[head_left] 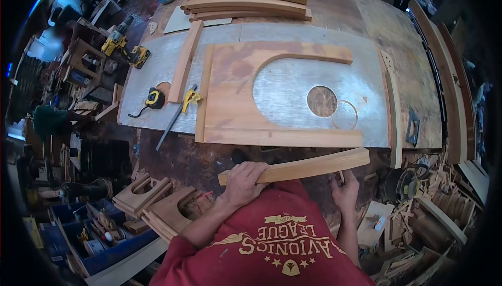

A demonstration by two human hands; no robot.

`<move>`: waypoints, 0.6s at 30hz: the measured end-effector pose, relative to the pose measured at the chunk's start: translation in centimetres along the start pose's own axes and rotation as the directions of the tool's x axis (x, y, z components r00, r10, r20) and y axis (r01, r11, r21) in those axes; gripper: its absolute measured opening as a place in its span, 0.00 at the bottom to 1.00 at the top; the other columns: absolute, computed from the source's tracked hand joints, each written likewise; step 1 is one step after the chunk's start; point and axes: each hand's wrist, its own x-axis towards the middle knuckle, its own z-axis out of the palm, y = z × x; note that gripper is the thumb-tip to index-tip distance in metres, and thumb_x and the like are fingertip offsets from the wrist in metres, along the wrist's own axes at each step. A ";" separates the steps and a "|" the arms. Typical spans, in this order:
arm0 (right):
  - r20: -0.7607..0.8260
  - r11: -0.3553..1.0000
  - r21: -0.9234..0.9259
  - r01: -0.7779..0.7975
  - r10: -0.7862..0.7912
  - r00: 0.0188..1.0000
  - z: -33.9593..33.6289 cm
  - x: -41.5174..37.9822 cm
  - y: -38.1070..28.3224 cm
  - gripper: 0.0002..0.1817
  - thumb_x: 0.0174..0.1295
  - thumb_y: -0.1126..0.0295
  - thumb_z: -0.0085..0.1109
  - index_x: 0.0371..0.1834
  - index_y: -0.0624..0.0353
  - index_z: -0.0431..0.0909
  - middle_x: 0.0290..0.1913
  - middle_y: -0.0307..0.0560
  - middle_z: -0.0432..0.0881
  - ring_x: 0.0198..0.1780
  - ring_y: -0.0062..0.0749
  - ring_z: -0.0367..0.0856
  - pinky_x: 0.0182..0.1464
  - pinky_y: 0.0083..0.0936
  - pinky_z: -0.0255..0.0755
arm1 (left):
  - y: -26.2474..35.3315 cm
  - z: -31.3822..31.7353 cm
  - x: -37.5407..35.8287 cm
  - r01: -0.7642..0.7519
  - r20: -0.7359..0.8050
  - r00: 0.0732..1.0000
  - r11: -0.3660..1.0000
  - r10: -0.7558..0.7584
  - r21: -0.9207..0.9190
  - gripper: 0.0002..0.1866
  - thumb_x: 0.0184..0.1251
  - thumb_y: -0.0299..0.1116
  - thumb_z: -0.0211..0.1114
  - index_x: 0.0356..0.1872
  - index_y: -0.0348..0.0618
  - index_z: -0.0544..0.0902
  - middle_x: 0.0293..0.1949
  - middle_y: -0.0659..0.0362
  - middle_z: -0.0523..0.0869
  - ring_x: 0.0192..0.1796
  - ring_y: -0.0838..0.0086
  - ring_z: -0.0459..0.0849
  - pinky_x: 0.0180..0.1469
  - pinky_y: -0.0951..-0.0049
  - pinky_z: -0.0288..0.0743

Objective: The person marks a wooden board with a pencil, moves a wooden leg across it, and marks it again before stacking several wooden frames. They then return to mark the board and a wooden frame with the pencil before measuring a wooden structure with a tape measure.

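My left hand [242, 185] is wrapped over the left part of a slightly curved wooden strip [308, 167], held in front of my red shirt. Below the strip's right end, my right hand [345, 189] is closed with a thin pencil-like stick [341, 176] between the fingers; its exact kind is too small to tell. Just beyond the strip, a flat wooden panel with a U-shaped cutout [230, 97] lies on the metal-topped table [235, 34]. A yellow clamp with a long bar [191, 99] rests by the panel's left edge.
A tape measure [155, 98], a wooden bar [186, 62] and yellow drills [116, 42] lie to the left. Curved wooden pieces [248, 1] are stacked at the back. On the right are a long strip [394, 113] and a square [413, 126]. A blue toolbox [78, 233] stands lower left.
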 end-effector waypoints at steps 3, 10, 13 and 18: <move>-0.002 0.999 -0.032 0.001 -0.002 1.000 0.4 0.1 -0.8 0.13 0.55 0.69 0.72 0.38 0.66 0.80 0.38 0.64 0.81 0.43 0.65 0.82 0.44 0.46 0.74 | 0.0 -0.7 0.2 0.002 -0.071 0.997 1.000 -0.004 -0.020 0.24 0.50 0.32 0.81 0.50 0.44 0.83 0.45 0.54 0.89 0.47 0.56 0.88 0.50 0.59 0.81; -0.010 0.996 -0.065 0.066 -0.067 0.998 0.7 -0.5 -0.4 0.13 0.54 0.69 0.73 0.35 0.65 0.80 0.34 0.60 0.79 0.37 0.62 0.80 0.41 0.45 0.73 | 1.0 -0.6 -0.3 0.103 -0.074 0.991 0.990 -0.110 -0.096 0.22 0.50 0.32 0.81 0.47 0.43 0.84 0.41 0.54 0.89 0.43 0.56 0.89 0.45 0.60 0.83; -0.022 0.995 -0.054 0.080 -0.082 0.996 0.9 -0.8 -0.5 0.14 0.53 0.69 0.75 0.36 0.64 0.81 0.34 0.58 0.80 0.37 0.59 0.81 0.41 0.44 0.74 | 1.0 -1.0 -0.6 0.138 -0.014 0.990 0.988 -0.139 -0.071 0.22 0.51 0.33 0.81 0.47 0.44 0.84 0.41 0.55 0.89 0.43 0.56 0.89 0.45 0.60 0.83; -0.084 0.996 -0.006 0.092 -0.092 0.992 0.6 -1.6 -0.2 0.14 0.52 0.71 0.76 0.38 0.62 0.82 0.34 0.54 0.80 0.36 0.52 0.82 0.39 0.41 0.74 | 0.9 -0.7 -0.8 0.136 0.071 0.989 0.990 -0.134 -0.025 0.22 0.53 0.37 0.79 0.49 0.46 0.84 0.42 0.55 0.88 0.45 0.56 0.88 0.46 0.58 0.82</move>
